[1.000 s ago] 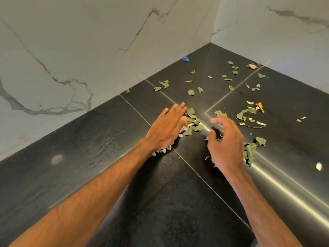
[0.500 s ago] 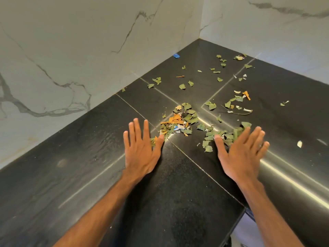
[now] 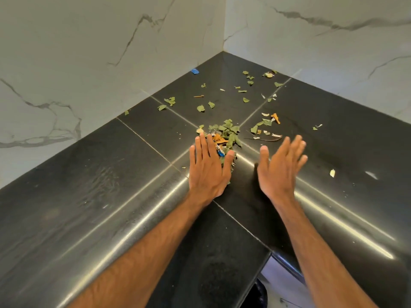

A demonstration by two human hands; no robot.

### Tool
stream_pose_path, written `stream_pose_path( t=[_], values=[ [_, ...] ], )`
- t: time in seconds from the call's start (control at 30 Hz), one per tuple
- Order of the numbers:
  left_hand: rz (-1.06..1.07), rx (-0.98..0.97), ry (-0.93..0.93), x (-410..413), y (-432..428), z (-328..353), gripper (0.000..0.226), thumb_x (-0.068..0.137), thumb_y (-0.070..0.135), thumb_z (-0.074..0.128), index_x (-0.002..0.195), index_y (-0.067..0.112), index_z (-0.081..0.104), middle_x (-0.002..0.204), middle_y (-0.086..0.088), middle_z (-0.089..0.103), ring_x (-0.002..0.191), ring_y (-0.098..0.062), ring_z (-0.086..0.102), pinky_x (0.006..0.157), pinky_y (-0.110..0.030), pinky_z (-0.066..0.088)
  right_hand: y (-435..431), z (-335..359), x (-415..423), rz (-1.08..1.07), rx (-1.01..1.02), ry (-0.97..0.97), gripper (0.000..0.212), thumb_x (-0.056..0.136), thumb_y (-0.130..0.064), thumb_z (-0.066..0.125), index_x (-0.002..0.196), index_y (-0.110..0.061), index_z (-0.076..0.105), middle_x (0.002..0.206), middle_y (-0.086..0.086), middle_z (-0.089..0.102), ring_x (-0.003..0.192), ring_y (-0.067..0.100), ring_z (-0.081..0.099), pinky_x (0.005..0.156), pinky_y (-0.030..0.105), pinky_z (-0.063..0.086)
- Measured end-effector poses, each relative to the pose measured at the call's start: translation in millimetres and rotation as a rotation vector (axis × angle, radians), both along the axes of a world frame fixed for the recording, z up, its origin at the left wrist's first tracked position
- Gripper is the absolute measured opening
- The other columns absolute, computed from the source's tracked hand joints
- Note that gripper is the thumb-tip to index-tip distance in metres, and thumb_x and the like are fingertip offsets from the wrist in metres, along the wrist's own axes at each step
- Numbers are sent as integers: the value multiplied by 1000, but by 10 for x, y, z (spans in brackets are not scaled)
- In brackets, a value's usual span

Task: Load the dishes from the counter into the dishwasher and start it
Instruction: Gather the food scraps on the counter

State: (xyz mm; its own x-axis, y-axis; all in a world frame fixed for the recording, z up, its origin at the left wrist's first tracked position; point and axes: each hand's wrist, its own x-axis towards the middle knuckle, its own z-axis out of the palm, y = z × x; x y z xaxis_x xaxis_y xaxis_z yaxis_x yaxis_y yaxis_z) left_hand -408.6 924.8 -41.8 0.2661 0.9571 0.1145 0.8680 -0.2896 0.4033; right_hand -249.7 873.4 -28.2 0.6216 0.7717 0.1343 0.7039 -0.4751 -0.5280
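The left hand [image 3: 208,167] lies flat, palm down, on the black counter [image 3: 93,196], fingers spread a little and gripping nothing. Its thumb and forefinger side touches a pile [image 3: 224,138] of green leaf bits mixed with orange and blue scraps, heaped just beyond the fingertips where the counter seams cross. The right hand [image 3: 281,167] is open too, fingers loosely fanned and slightly blurred, tilted with the thumb side up; whether its edge touches the counter cannot be told. It holds nothing. A bare strip of counter lies between the two hands.

Past the right fingertips lie a thin dark stem [image 3: 264,139], a few pale slivers, more leaf bits and an orange scrap [image 3: 275,118]. Loose leaf bits [image 3: 201,108] dot the counter farther back toward the corner. A small blue piece [image 3: 195,71] sits by the left wall. A pale chip [image 3: 332,173] lies apart, off to the right of the right hand.

White marble walls [image 3: 111,52] with grey veins meet behind the counter. Both forearms reach in from the bottom edge, over the counter's inner corner. No dishes or dishwasher appear in view.
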Motion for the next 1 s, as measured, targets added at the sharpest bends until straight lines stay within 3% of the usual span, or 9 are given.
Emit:
stream_pose_path(
  t=[0.1, 0.2, 0.33, 0.43, 0.5, 0.57, 0.77, 0.87, 1.0],
  values=[
    [1, 20, 28, 262, 1, -23, 88, 97, 69, 7, 159, 7, 0, 167, -15, -3, 154, -25, -6, 126, -45, 0, 56, -34, 129, 67, -140, -38, 70, 106, -47, 24, 157, 1, 15, 166, 21, 3, 155, 34, -2, 125, 50, 1],
    [27, 31, 58, 467, 45, -28, 89, 98, 68, 13, 159, 6, 0, 166, -18, -4, 154, -29, -6, 125, -46, -2, 123, 7, 83, 269, -92, 2, 64, 108, -40, 25, 159, -3, 11, 168, 14, -2, 155, 26, -8, 126, 45, -2],
    [57, 56, 53, 563, 146, 1, 89, 98, 68, 15, 158, 3, 2, 165, -21, -6, 153, -32, -8, 125, -48, -1, -197, 45, 536, 0, -7, -219, 69, 102, -39, 43, 155, 0, 22, 167, 20, -2, 154, 33, -9, 120, 49, -12],
    [45, 84, 51, 598, 216, -6, 89, 98, 68, 17, 158, 3, 9, 165, -22, -1, 154, -33, -5, 125, -49, 1, -495, -76, 878, -274, -248, -160, 86, 100, -57, 30, 155, 6, 16, 164, 30, -2, 153, 41, -9, 120, 64, -6],
    [18, 93, 46, 634, 243, -8, 88, 97, 69, 17, 157, 5, 13, 165, -21, 1, 154, -32, -2, 125, -49, 3, -495, -137, 882, -284, -349, -135, 92, 99, -64, 20, 155, 9, 12, 163, 32, 1, 153, 43, -5, 119, 66, 1],
    [-6, 100, 26, 682, 276, 3, 85, 98, 68, 20, 156, 6, 16, 165, -21, 3, 154, -32, 0, 125, -49, 6, -320, -134, 734, -190, -349, -149, 93, 99, -65, 18, 156, 7, 7, 164, 29, -2, 153, 41, -6, 121, 62, 0],
    [-44, 153, -45, 727, 429, 17, 69, 102, 56, 25, 151, 6, 28, 164, -20, 15, 153, -33, 11, 123, -51, 16, 279, 67, 342, 383, -168, -16, 72, 107, -50, 16, 159, -6, -6, 166, 12, -17, 153, 25, -19, 125, 49, -6],
    [7, 240, -64, 634, 593, 71, 68, 103, 58, 24, 145, 7, 36, 160, -20, 25, 149, -33, 22, 122, -50, 20, 451, 122, 935, 203, -79, -128, 73, 106, -52, 20, 159, -5, 2, 167, 12, -13, 154, 28, -16, 122, 50, -10],
    [169, 296, -115, 470, 852, 144, 69, 101, 64, 22, 139, 10, 41, 152, -19, 37, 144, -32, 32, 122, -52, 19, 588, 61, 1657, -8, -303, -33, 87, 101, -64, 13, 158, 0, -2, 167, 15, -13, 154, 29, -15, 123, 56, -7]
  ],
)
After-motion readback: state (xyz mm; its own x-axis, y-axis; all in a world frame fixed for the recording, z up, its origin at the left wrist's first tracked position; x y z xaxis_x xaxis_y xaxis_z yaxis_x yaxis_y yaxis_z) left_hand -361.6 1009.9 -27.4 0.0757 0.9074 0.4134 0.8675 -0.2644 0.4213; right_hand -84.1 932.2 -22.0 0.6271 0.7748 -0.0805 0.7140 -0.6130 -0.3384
